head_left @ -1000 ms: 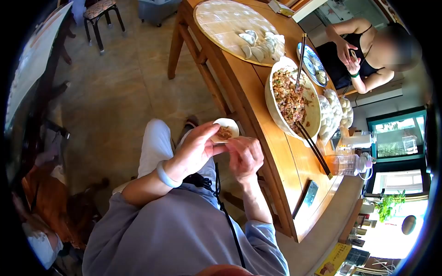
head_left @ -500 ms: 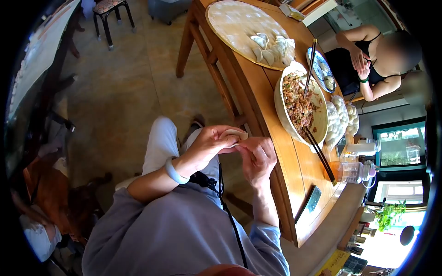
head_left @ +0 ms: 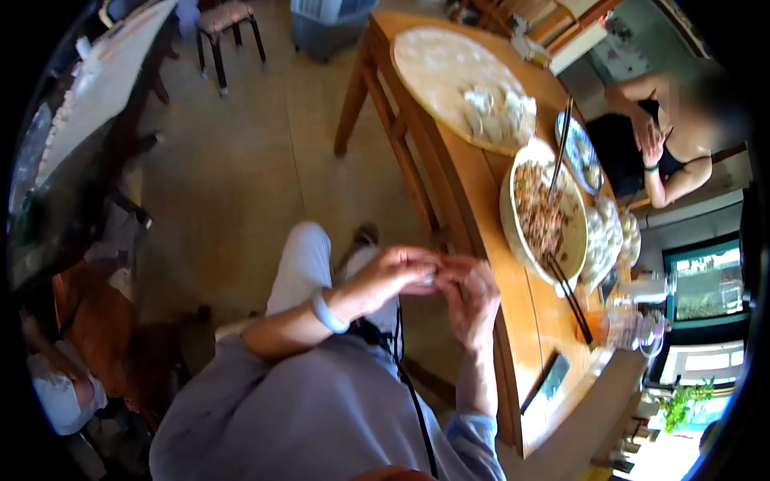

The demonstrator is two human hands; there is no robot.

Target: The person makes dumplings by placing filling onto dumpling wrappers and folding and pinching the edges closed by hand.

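Observation:
Close to the table edge, my left hand (head_left: 389,280), with a pale bangle on its wrist, and my right hand (head_left: 473,301) meet in front of my lap. Both are closed on one small white dumpling (head_left: 427,280), mostly hidden by my fingers and blurred. To their right on the table stands a cream bowl (head_left: 510,216) of chopped meat filling (head_left: 539,208). One pair of chopsticks (head_left: 561,144) is stuck in the filling; another pair (head_left: 569,301) lies across the near rim. Several folded dumplings (head_left: 501,112) sit on a floured round board (head_left: 437,68).
Beyond the bowl are a blue-patterned plate (head_left: 579,152), bags of white round items (head_left: 603,240) and a plastic jug (head_left: 622,327). A phone (head_left: 547,383) lies near the table's corner. Across the table sits a person (head_left: 654,144) with hands together. A stool (head_left: 227,20) stands on the floor.
The whole view has shifted, so the table and bowl appear lower and farther right. My fingers have closed further over the dumpling, which shows less now.

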